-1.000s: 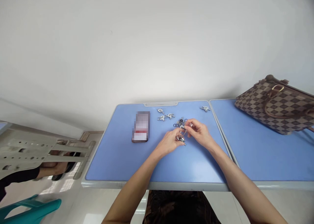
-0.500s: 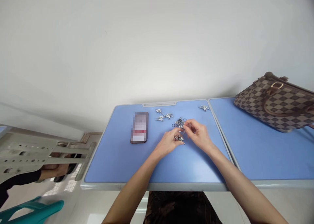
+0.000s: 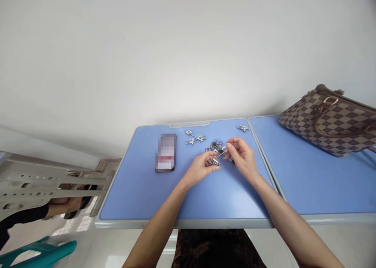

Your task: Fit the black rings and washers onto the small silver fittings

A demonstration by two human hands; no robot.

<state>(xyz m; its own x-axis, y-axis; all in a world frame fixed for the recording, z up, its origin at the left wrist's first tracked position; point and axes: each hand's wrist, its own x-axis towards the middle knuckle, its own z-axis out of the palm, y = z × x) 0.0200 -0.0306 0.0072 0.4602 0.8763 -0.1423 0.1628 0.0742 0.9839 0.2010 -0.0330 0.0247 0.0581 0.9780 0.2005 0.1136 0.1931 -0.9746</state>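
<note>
The left hand [image 3: 201,168] is gripping a metal fitting [image 3: 216,162] between thumb and fingers above the blue desk [image 3: 147,193], while the right hand [image 3: 242,156] is pinching a thin rod [image 3: 221,154] that is angling toward it. Small loose parts [image 3: 214,144] are lying just beyond, so a slipping pinch could be losing the rod among them. Farther right, a checkered handbag [image 3: 343,123] is resting, its contents not showing.

Room layout: plain pale wall [image 3: 188,56] behind adjoining left desk [image 3: 141,189] and right desk [image 3: 323,185].
Both desks have blue tops with grey rims. A perforated grey chair [image 3: 38,185] stands left; teal plastic furniture [image 3: 55,251] occupies the near left. The pale, glossy floor [image 3: 91,240] reflects bright light.
</note>
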